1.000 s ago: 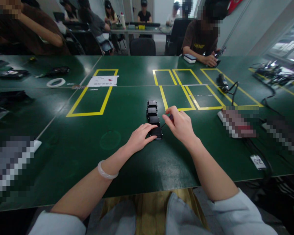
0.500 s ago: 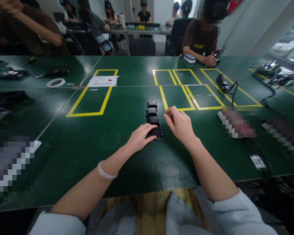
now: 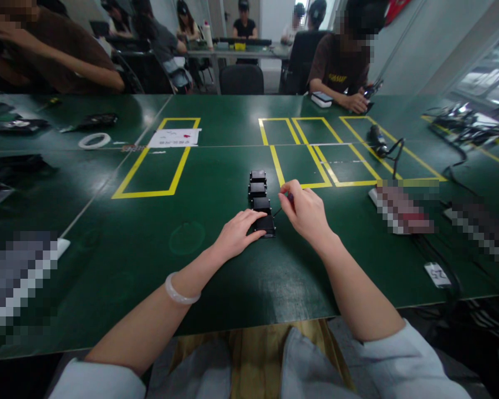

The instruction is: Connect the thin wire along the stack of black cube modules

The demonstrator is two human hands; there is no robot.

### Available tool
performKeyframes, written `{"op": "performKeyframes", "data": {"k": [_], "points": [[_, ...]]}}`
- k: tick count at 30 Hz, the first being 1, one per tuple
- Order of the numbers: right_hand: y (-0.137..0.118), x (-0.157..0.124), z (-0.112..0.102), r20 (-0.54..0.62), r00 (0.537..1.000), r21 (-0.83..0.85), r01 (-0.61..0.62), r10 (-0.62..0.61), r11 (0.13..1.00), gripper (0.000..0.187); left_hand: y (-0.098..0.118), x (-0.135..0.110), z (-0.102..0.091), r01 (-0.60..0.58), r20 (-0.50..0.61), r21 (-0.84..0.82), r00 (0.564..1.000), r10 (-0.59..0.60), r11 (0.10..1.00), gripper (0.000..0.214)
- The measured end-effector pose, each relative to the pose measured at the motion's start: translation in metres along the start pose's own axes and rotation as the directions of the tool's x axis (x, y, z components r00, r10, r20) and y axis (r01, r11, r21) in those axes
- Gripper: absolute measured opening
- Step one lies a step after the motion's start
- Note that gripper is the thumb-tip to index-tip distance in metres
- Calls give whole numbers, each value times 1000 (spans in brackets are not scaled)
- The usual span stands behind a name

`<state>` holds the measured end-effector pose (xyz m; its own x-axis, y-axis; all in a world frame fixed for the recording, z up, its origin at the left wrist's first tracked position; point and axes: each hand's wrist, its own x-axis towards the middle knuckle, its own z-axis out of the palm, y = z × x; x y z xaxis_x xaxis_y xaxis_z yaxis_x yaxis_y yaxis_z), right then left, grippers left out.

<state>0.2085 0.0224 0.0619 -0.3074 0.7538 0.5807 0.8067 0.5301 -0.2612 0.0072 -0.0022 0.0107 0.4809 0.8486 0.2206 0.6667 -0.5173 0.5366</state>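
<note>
A row of several small black box-shaped blocks (image 3: 258,190) with pale studs at their sides runs away from me down the middle of the green table. My left hand (image 3: 238,235) grips the nearest black block (image 3: 265,223), thumb along its near side and fingers at its far side. To the right of it, my right hand (image 3: 307,213) is closed around the dark handle of a small screwdriver (image 3: 278,212). Its thin shaft slants down-left to the right side of that block. Whether the tip sits in a screw is too small to tell.
Yellow tape rectangles (image 3: 143,194) mark the green table (image 3: 216,299). A roll of white tape (image 3: 94,141) and a paper sheet (image 3: 174,137) lie left. Cables, a black device (image 3: 377,141) and a blurred-out device (image 3: 401,208) are right. Other people sit around.
My hands, the blocks and the screwdriver look almost unchanged. At the upper left, another person's arm has shifted.
</note>
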Motion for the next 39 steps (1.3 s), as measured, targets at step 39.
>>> {"op": "performKeyframes", "data": {"k": [39], "points": [[-1, 0, -1, -20, 999, -23, 24, -25, 999, 16, -1, 0, 1, -12, -5, 12, 1000, 12, 1000, 39]]}}
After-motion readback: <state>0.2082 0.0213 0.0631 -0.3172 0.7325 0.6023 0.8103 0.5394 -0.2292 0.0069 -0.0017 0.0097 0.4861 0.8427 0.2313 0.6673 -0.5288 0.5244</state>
